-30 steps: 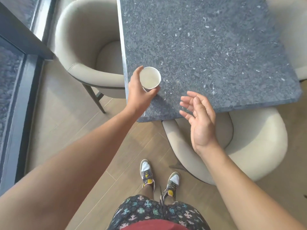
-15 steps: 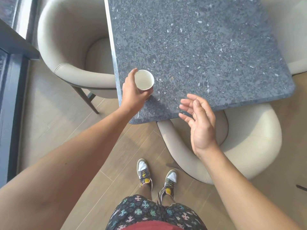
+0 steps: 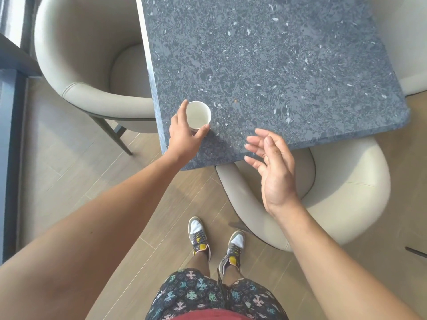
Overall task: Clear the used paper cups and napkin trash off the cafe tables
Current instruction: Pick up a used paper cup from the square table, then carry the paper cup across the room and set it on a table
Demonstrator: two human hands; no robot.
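Observation:
A white paper cup stands upright near the front left corner of the dark speckled stone table. Its inside looks empty. My left hand wraps around the cup from the left and front, thumb at its near side, fingers on its far left side. My right hand hovers over the table's front edge, to the right of the cup, palm turned left with fingers spread and nothing in it. No napkin shows on the table.
A beige tub chair stands at the table's left side, another is tucked under the front edge, and a third is at the right. My feet are on the wooden floor. A dark window frame runs along the left.
My left hand stays closed around the cup at the same spot on the table. My right hand has barely shifted. The view has drifted slightly as my head moved.

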